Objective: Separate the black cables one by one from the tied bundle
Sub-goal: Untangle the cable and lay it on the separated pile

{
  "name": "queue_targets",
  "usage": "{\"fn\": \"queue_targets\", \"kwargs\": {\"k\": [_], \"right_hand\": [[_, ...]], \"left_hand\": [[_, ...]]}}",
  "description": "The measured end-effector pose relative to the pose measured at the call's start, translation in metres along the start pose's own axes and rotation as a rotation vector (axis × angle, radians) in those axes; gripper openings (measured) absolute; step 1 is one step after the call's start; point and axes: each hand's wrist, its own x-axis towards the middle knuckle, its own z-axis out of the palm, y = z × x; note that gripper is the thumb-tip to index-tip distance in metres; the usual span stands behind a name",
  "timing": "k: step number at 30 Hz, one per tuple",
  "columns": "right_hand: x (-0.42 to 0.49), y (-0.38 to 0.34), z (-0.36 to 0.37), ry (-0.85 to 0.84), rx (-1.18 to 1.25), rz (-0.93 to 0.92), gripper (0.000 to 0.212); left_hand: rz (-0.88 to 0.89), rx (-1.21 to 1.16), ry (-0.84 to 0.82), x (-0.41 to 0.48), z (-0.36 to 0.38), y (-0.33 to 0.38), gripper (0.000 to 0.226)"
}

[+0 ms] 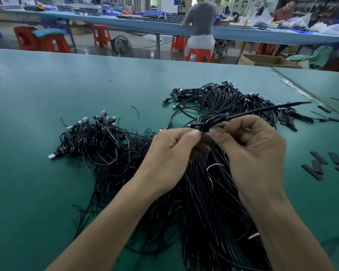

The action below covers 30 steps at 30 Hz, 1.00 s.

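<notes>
A big bundle of black cables (207, 202) lies on the green table (37, 114) under both my forearms, its strands fanning toward me. My left hand (170, 157) and my right hand (254, 151) are raised above it, fingertips meeting on one small tied black cable (213, 122). Each hand pinches that cable where it is folded and wrapped. Its free tail (272, 108) sticks out to the right and ends in bare reddish wire. A white tie (214, 166) shows among the strands below my hands.
A pile of coiled cables with USB plugs (92, 137) sits to the left, another heap (223, 98) behind my hands. Short black strips (319, 165) lie at the right. A table seam (305, 94) runs along the right. People work at a far blue bench (125, 22).
</notes>
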Motion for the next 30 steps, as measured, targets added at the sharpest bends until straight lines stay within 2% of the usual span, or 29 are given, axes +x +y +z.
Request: {"fn": "queue_targets", "kwargs": {"k": [3, 7, 13, 17, 21, 24, 27, 30], "right_hand": [[0.001, -0.003, 0.0, -0.07, 0.07, 0.037, 0.032], [-0.001, -0.004, 0.002, -0.186, 0.11, 0.114, 0.037], [-0.004, -0.004, 0.004, -0.199, 0.032, 0.151, 0.036], [-0.006, -0.005, 0.005, -0.209, 0.02, 0.143, 0.031], [-0.006, -0.004, 0.004, -0.174, 0.015, 0.172, 0.02], [-0.003, -0.006, 0.0, -0.124, 0.034, 0.189, 0.026], [-0.001, -0.008, -0.001, -0.08, 0.023, 0.148, 0.033], [-0.003, -0.01, 0.002, -0.091, 0.06, 0.142, 0.031]], "left_hand": [[-0.097, -0.223, -0.077, 0.003, -0.001, 0.003, 0.056], [-0.118, -0.238, -0.091, 0.007, -0.006, 0.002, 0.07], [-0.004, -0.14, -0.022, 0.005, -0.011, 0.005, 0.056], [0.076, -0.224, 0.006, 0.003, -0.008, 0.006, 0.048], [0.142, -0.242, -0.042, 0.002, -0.008, 0.006, 0.027], [0.147, -0.157, -0.063, 0.001, -0.007, 0.003, 0.008], [0.144, -0.101, 0.029, 0.001, -0.003, -0.002, 0.02], [0.124, -0.096, 0.123, 0.002, -0.006, -0.008, 0.037]]}}
